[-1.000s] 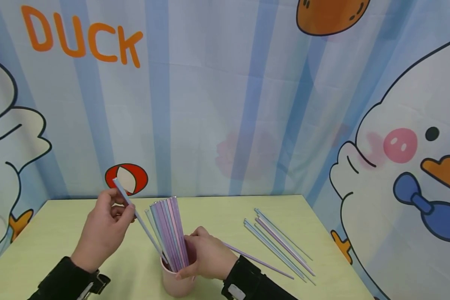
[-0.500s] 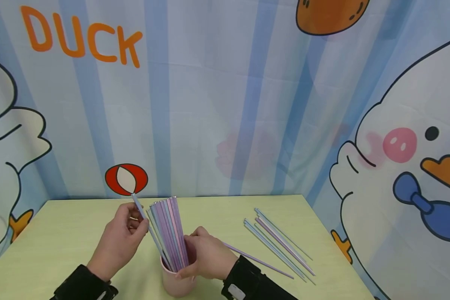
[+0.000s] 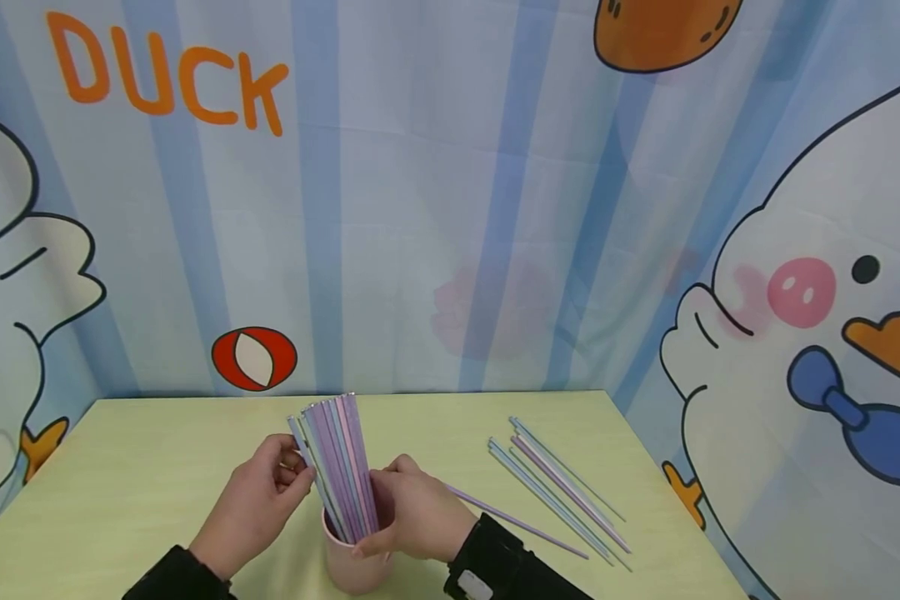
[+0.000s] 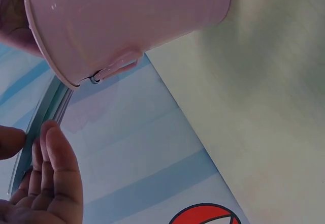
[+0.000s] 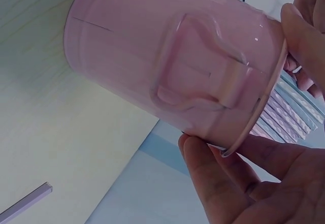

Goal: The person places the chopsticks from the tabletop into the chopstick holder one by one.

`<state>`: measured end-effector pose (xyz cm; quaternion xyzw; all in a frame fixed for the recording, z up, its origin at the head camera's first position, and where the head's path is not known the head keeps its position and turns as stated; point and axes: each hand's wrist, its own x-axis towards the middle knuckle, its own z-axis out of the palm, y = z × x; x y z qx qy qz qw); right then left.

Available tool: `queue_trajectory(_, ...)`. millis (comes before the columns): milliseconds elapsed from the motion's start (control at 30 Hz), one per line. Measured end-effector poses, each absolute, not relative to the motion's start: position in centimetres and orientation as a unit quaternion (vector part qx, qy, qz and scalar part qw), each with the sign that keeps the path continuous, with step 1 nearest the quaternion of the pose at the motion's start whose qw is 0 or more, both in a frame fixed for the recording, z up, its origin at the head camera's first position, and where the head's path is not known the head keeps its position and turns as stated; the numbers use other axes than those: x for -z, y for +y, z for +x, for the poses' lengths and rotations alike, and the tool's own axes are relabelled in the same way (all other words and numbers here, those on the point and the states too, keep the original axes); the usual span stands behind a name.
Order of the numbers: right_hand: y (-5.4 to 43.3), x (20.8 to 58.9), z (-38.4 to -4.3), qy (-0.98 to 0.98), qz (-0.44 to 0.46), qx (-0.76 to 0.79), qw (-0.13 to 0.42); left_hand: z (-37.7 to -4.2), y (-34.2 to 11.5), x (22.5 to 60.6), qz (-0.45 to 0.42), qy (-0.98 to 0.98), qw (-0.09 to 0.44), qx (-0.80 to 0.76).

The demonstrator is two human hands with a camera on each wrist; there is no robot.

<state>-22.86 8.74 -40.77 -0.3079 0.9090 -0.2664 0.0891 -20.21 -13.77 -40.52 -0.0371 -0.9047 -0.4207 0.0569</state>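
Note:
In the head view, a pink metal cup (image 3: pixel 356 567) stands on the table, holding a bundle of long, thin pastel sticks (image 3: pixel 341 467) in lilac, blue, green and pink. My left hand (image 3: pixel 258 500) pinches a light blue stick (image 3: pixel 296 433) between thumb and fingers at the bundle's left side. The left wrist view shows this stick (image 4: pixel 33 127) running down past the cup's rim. My right hand (image 3: pixel 423 512) grips the cup at its rim from the right, thumb in front. The right wrist view shows the cup's side handle (image 5: pixel 203 66) and fingers (image 5: pixel 208 178) on the rim.
Several loose sticks (image 3: pixel 558 487) lie side by side on the table's right. A single lilac stick (image 3: pixel 521 521) lies just behind the right forearm. Behind the pale yellow table (image 3: pixel 157 450) hangs a blue striped cloth (image 3: pixel 412 208) with duck drawings.
My left hand has moved right and down with the blue stick, bringing it down into the cup and upright against the bundle. The right hand and cup have stayed in place.

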Motion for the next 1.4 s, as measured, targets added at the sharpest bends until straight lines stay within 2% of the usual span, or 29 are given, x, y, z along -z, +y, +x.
queue_trajectory(133,8.8,41.0,-22.9,0.904,-0.312,0.278,0.091,-20.1,-13.8,41.2,-0.056,-0.904,0.020,0.423)
queue_trajectory(333,9.1,41.6,-22.8,0.887,-0.349,0.293,0.072,-19.9,-13.9,41.9,-0.118,-0.889,-0.080,0.435)
queue_trajectory(500,9.7,41.5,-22.7,0.870,-0.360,0.328,0.075,-20.0,-13.8,42.2,-0.166,-0.875,-0.119,0.440)
queue_trajectory(700,10.1,41.7,-22.5,0.854,-0.347,0.375,0.101,-20.3,-13.1,43.0,-0.210,-0.854,-0.131,0.457)
queue_trajectory(933,10.4,42.3,-22.7,0.822,-0.340,0.438,0.132,-20.4,-12.6,43.3,-0.217,-0.843,-0.130,0.474)
queue_trajectory(1100,10.5,42.5,-22.6,0.832,-0.322,0.428,0.145,-20.3,-12.8,43.6,-0.211,-0.837,-0.130,0.488)
queue_trajectory(1400,14.9,41.7,-25.0,0.907,-0.289,0.291,0.097,-20.6,-12.4,43.9,-0.174,-0.852,-0.141,0.473)
